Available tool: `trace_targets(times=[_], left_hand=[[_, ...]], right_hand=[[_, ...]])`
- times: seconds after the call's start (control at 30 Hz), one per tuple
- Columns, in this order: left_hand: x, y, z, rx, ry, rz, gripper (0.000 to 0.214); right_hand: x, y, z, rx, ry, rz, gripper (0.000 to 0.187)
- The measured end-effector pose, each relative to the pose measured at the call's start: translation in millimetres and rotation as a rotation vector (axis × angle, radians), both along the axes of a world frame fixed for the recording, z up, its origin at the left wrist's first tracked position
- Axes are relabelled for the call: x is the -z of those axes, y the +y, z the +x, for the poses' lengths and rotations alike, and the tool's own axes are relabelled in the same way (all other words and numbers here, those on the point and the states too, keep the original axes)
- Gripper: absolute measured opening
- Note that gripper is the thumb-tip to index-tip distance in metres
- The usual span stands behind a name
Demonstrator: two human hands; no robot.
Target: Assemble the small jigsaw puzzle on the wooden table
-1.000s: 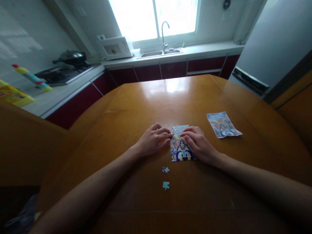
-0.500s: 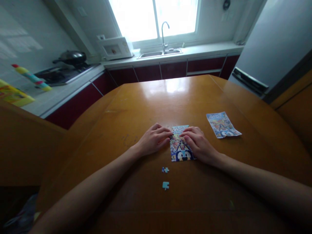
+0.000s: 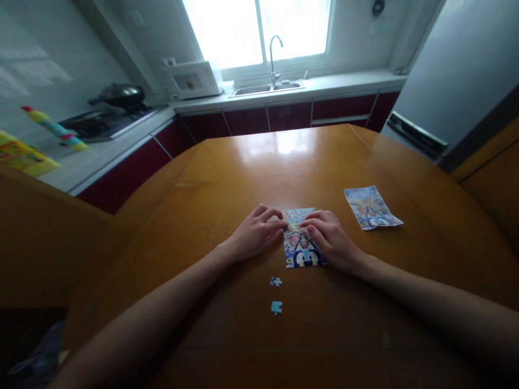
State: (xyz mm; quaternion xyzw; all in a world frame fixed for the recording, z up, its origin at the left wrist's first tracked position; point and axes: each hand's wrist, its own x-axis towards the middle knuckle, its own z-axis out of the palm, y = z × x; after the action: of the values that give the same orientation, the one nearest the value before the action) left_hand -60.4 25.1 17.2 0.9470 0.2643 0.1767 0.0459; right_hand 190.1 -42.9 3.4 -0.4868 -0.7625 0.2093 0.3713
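A jigsaw puzzle [image 3: 306, 254] with a blue cartoon dog's face along its lower part lies flat on the wooden table. My left hand [image 3: 259, 231] rests at its left edge, fingers apart, the index finger arched and the fingertips touching the border. Across the right side of the puzzle lies my right hand [image 3: 330, 237], fingers loosely stretched over the pieces and covering part of them. Closer to me are a small puzzle piece in blue and white [image 3: 276, 281] and a pale blue puzzle piece [image 3: 276, 307], both apart from the puzzle.
A creased picture sheet [image 3: 371, 208] with the same design lies to the right on the table [image 3: 243, 178]. Beyond the table are a sink [image 3: 267, 88], a white microwave [image 3: 194, 80], a stove with a dark pan [image 3: 121, 96], and a grey fridge [image 3: 458, 70].
My left index finger has lifted and bent more, opening a gap above the other fingers. My right hand and the loose pieces have stayed put.
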Motion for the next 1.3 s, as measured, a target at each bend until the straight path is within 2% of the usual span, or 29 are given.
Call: trace_targets(times=[0.17,0.27,0.5,0.67,0.8,0.97,1.3], left_hand=[[-2.7,-4,3,-0.077,-0.099,-0.065,0.025],[-4.6,-4,3,-0.129,-0.158,-0.047,0.024],[0.1,-2,3,-0.092,-0.097,-0.028,0.020],[2.0,-2,4,-0.098,-0.101,-0.071,0.020],[1.8,0,4,-0.076,-0.157,-0.158,0.021],[2.3,1,2,-0.095,-0.297,-0.174,0.024],[8.1,3,1,-0.101,-0.366,-0.153,0.022]], right_hand=[[0.4,0,0,0.001,-0.004,-0.002,0.031],[0.4,0,1,-0.001,-0.015,-0.006,0.031],[-0.4,0,1,-0.002,-0.017,0.002,0.030],[-3.0,-8,-4,0.045,-0.130,0.151,0.023],[-9.3,-31,-17,-0.062,-0.212,0.272,0.018],[-8.7,-55,-36,-0.182,-0.270,0.247,0.006],[-5.1,-56,-58,-0.214,-0.260,0.174,0.005]])
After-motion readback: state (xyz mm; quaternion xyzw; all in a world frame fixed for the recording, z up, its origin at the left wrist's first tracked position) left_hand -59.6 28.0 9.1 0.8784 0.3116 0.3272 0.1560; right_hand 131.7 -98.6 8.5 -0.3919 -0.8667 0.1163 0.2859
